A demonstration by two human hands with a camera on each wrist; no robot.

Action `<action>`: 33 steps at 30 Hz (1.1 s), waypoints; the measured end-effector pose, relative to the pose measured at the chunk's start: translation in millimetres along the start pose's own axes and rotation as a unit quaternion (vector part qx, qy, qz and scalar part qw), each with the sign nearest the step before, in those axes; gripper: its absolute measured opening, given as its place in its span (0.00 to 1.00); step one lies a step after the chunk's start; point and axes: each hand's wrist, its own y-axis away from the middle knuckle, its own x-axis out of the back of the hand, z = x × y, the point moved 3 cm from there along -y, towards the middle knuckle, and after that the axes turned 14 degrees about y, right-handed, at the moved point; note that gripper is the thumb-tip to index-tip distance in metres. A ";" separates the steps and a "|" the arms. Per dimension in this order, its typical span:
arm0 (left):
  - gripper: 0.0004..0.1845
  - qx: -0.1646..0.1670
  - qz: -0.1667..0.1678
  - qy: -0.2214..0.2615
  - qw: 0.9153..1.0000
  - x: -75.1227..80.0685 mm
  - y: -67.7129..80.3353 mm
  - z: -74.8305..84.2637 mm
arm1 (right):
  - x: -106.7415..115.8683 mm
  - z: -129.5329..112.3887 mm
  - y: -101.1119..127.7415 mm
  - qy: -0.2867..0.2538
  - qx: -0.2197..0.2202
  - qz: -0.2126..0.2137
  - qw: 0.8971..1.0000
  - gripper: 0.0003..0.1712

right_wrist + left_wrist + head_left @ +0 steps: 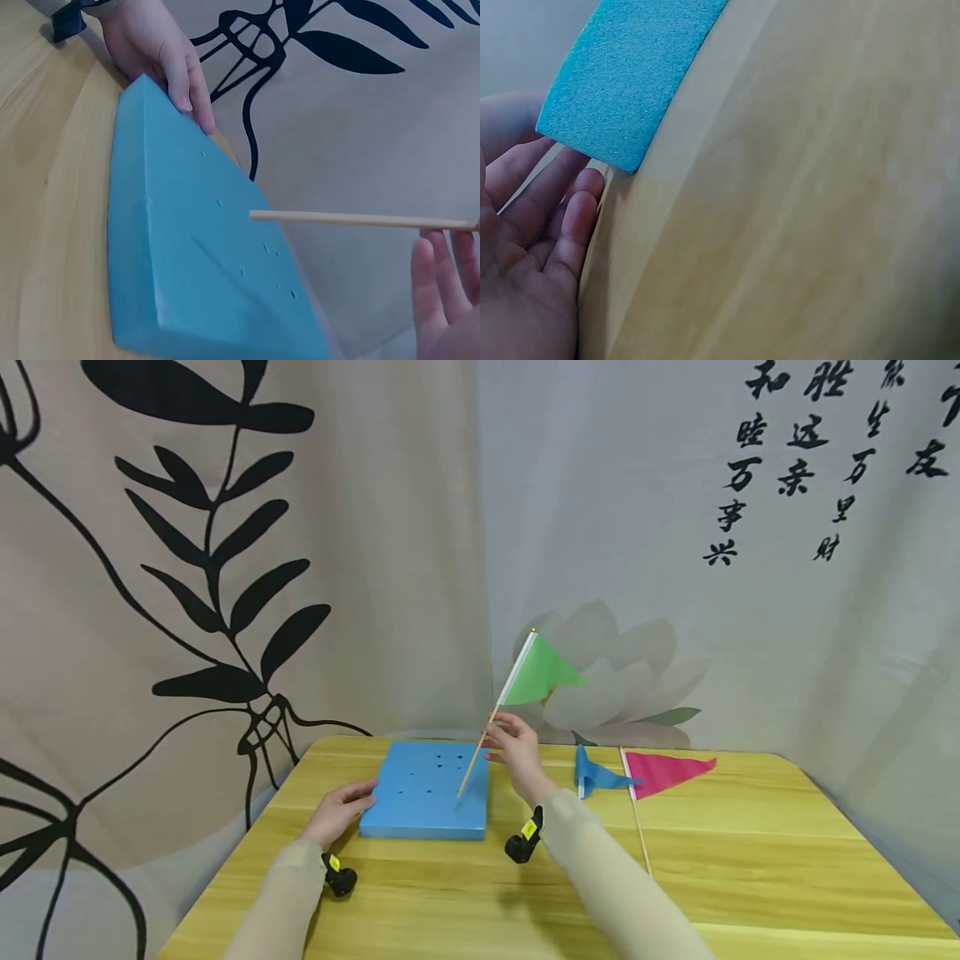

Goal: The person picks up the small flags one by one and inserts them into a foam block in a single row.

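Observation:
My right hand (513,747) pinches the wooden stick of a green triangular flag (543,670) and holds it tilted. The stick's bare lower end (259,215) hangs above a blue foam block (423,814) with several small holes in its top, apart from its surface. At the block's left edge rests my left hand (341,810), its fingers (574,225) relaxed against the side. To the right on the table lie a blue flag (600,777), its cloth folded, and a pink-red triangular flag (667,772) on a wooden stick.
The wooden table (750,860) has a curtain (405,568) behind it, printed with black leaves, a lotus and dark characters. The block sits near the table's back edge. Black wrist cameras are strapped to both wrists.

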 end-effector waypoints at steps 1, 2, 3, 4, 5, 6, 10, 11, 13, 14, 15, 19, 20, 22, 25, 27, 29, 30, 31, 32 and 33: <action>0.27 -0.001 0.001 0.001 1.000 -0.2 -0.1 -0.1 | -3.5 -3.3 0.2 -0.001 -0.003 -0.002 1.000 0.13; 0.27 -0.002 0.001 0.002 1.000 -0.3 -0.1 -0.3 | -6.8 -4.8 -0.4 0.000 -0.004 -0.004 1.000 0.13; 0.27 -0.002 0.002 0.003 1.000 -0.3 -0.6 -0.8 | -10.2 -5.9 -1.3 -0.001 -0.005 -0.004 1.000 0.13; 0.27 -0.002 0.002 0.004 1.000 -0.4 -0.9 -1.2 | -13.5 -6.6 -1.9 -0.001 -0.006 -0.004 1.000 0.12; 0.27 -0.002 0.002 0.007 1.000 -0.6 -1.2 -1.6 | -16.9 -6.9 -2.5 -0.003 -0.007 -0.004 1.000 0.12; 0.27 -0.002 0.003 0.005 1.000 -0.5 -1.7 -2.1 | -20.1 -6.7 -3.5 -0.003 -0.007 -0.005 1.000 0.12; 0.26 -0.004 0.006 0.005 1.000 -0.8 -1.4 -1.2 | -33.5 1.2 -8.9 -0.015 0.002 0.005 1.000 0.10; 0.26 -0.005 0.007 0.007 1.000 -1.0 -1.1 -0.7 | -36.5 2.3 -9.6 -0.018 0.004 0.007 1.000 0.09; 0.26 -0.005 0.007 0.010 1.000 -1.4 -0.6 0.1 | -42.2 3.9 -10.5 -0.023 0.008 0.014 1.000 0.08; 0.26 -0.006 0.006 0.008 1.000 -1.5 -0.4 0.5 | -45.0 4.2 -10.5 -0.026 0.010 0.017 0.999 0.08; 0.26 -0.006 0.006 0.008 1.000 -1.3 -0.3 0.5 | -47.9 4.5 -10.5 -0.027 0.012 0.018 0.999 0.08; 0.25 -0.003 0.013 0.019 1.000 0.8 0.6 0.1 | -60.0 5.1 -9.5 -0.016 0.016 0.013 1.000 0.08; 0.25 -0.003 0.014 0.019 1.000 1.4 0.6 -0.2 | -62.8 5.4 -9.2 -0.011 0.015 0.012 1.000 0.08; 0.25 -0.002 0.014 0.023 1.000 2.7 0.4 -1.2 | -68.0 6.3 -9.0 -0.005 0.013 0.009 1.000 0.08; 0.25 -0.005 0.012 0.026 1.000 3.8 -0.7 -2.6 | -74.6 8.1 -9.1 -0.008 0.012 0.004 1.000 0.08; 0.25 -0.006 0.011 0.027 1.000 3.9 -1.5 -3.5 | -77.9 8.9 -9.1 -0.011 0.012 0.001 1.000 0.08; 0.25 -0.006 0.009 0.027 1.000 3.4 -1.9 -3.6 | -80.5 9.5 -8.9 -0.010 0.015 -0.001 1.000 0.07; 0.25 -0.006 0.009 0.028 1.000 3.1 -2.0 -3.9 | -81.5 10.1 -8.9 -0.008 0.016 -0.003 1.000 0.07; 0.25 -0.005 0.007 0.027 1.000 2.9 -2.0 -4.1 | -82.6 10.7 -9.0 -0.005 0.017 -0.003 1.000 0.07; 0.25 -0.004 0.007 0.028 1.000 2.8 -2.1 -4.4 | -83.7 11.4 -9.3 -0.003 0.017 -0.004 1.000 0.07; 0.25 -0.003 0.007 0.027 1.000 2.7 -2.0 -4.5 | -84.9 12.1 -9.6 -0.001 0.018 -0.005 1.000 0.07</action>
